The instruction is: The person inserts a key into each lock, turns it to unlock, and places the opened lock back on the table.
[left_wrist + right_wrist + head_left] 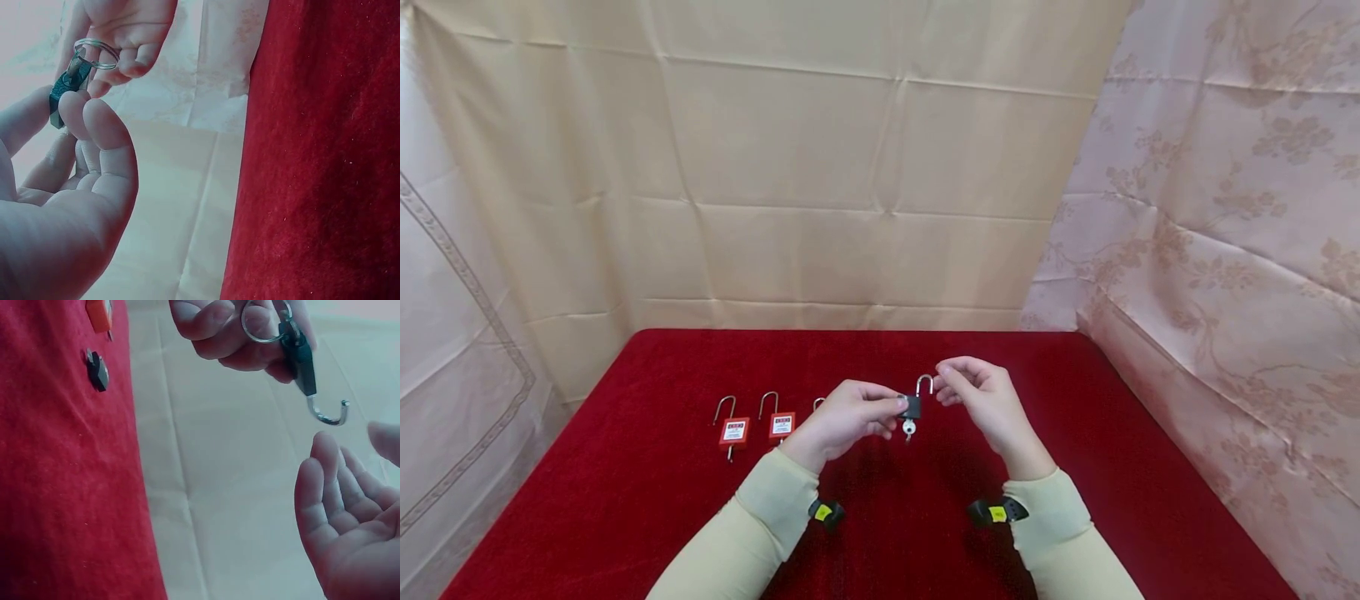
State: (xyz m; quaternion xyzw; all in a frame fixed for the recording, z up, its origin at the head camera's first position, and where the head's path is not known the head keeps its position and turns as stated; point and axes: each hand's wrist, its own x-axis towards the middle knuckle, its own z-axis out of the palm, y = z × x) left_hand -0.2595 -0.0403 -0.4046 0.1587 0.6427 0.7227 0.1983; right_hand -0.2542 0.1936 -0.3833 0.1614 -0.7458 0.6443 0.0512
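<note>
My left hand [852, 415] pinches a small black padlock [913, 407] between thumb and fingers above the table. The padlock's silver shackle [925, 381] is unlatched and points up, one leg free of the body. Keys [909, 428] hang below it, and their metal ring [96, 54] shows in the left wrist view. Just right of the shackle, my right hand [988, 402] is raised with bent, relaxed fingers. In the right wrist view a gap separates its fingertips [325, 447] from the shackle, and it holds nothing.
Two red padlocks, one at the left [734, 433] and another beside it [782, 424], lie with raised shackles on the red cloth-covered table [625, 500]. A dark padlock [98, 372] lies near them, mostly behind my left hand in the head view. Curtains [850, 167] surround the table.
</note>
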